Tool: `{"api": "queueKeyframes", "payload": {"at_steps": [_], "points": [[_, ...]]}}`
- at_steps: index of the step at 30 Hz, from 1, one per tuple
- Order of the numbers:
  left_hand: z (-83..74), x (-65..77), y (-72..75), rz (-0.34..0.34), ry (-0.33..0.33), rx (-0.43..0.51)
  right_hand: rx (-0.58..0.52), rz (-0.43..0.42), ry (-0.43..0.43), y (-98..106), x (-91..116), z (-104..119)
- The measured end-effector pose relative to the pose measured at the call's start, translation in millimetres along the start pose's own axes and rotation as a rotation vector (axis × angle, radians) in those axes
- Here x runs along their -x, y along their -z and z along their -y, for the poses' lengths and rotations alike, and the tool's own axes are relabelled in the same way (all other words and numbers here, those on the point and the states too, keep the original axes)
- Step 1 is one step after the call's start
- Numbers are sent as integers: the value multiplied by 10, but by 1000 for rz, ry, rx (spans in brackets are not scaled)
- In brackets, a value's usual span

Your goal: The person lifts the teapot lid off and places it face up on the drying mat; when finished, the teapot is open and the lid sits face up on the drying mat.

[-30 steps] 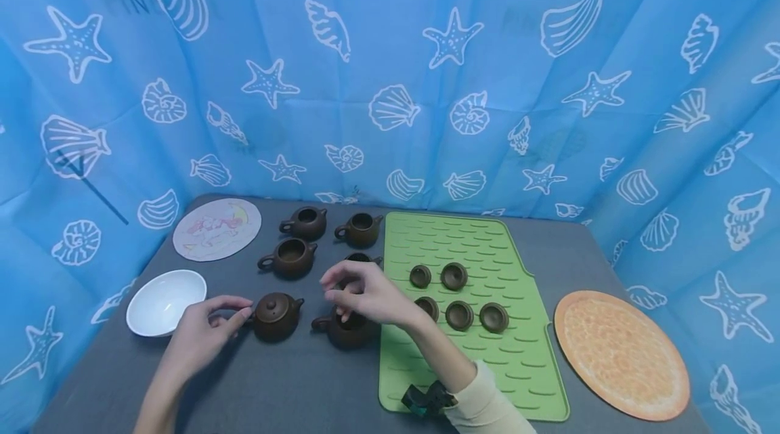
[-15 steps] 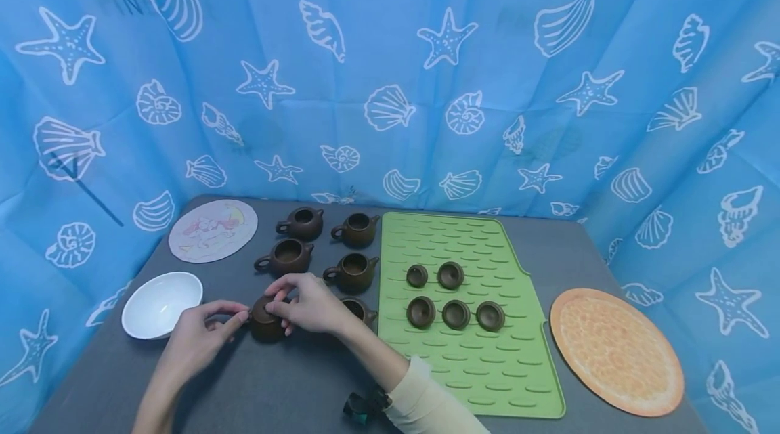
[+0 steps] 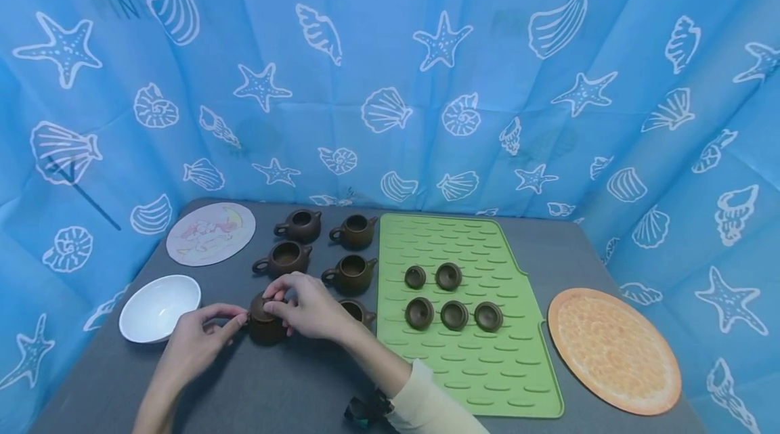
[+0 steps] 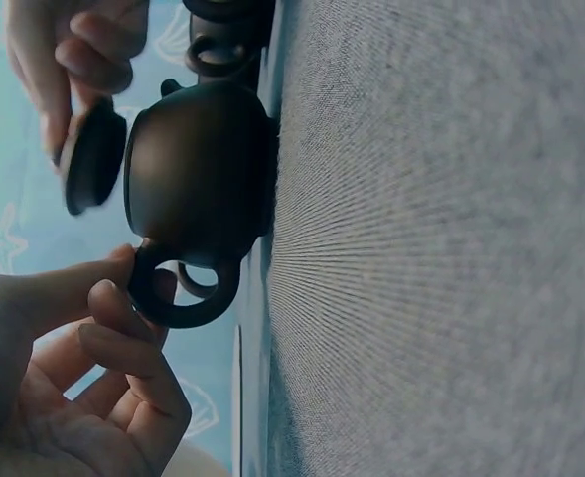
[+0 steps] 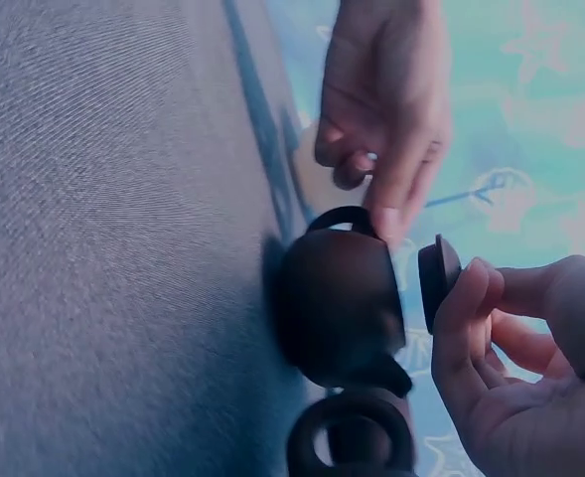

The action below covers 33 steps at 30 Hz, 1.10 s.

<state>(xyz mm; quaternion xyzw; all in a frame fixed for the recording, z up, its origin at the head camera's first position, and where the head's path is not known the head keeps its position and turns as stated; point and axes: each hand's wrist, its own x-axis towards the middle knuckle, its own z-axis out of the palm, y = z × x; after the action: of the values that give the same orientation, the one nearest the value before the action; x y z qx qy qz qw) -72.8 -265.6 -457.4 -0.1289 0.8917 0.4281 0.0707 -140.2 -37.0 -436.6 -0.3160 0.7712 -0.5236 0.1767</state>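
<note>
A dark brown teapot stands on the grey table between my hands. My left hand pinches its handle between thumb and fingers. My right hand holds the teapot's lid by the fingertips. In both wrist views a gap shows between the lid and the pot's mouth. The lid's knob is hidden by my right fingers. Beside this pot on the right stands another brown teapot without a lid, partly covered by my right hand.
Several lidless teapots stand behind my hands. A green mat on the right bears several small round brown pieces, seemingly lids. A white bowl, a pale round mat and an orange round mat lie around.
My right hand has moved left from the front right teapot to the lidded one, taken its lid and raised it slightly. My left hand has stayed at the handle.
</note>
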Motion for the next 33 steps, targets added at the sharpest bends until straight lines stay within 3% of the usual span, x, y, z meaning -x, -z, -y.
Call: {"api": "queueKeyframes", "payload": {"at_steps": [6,15,23,33], "points": [[1,9,-15,-4,11,7,-23,-18,14,203,159,31],[18,7,-23,-11,19,11,-81,-18,75,687,462,-51],[6,-2,-28,-10,19,10,-73,-48,23,1113,737,-65],[-1,-7,-26,1,26,14,-61,-83,22,1597,1065,-217]]}}
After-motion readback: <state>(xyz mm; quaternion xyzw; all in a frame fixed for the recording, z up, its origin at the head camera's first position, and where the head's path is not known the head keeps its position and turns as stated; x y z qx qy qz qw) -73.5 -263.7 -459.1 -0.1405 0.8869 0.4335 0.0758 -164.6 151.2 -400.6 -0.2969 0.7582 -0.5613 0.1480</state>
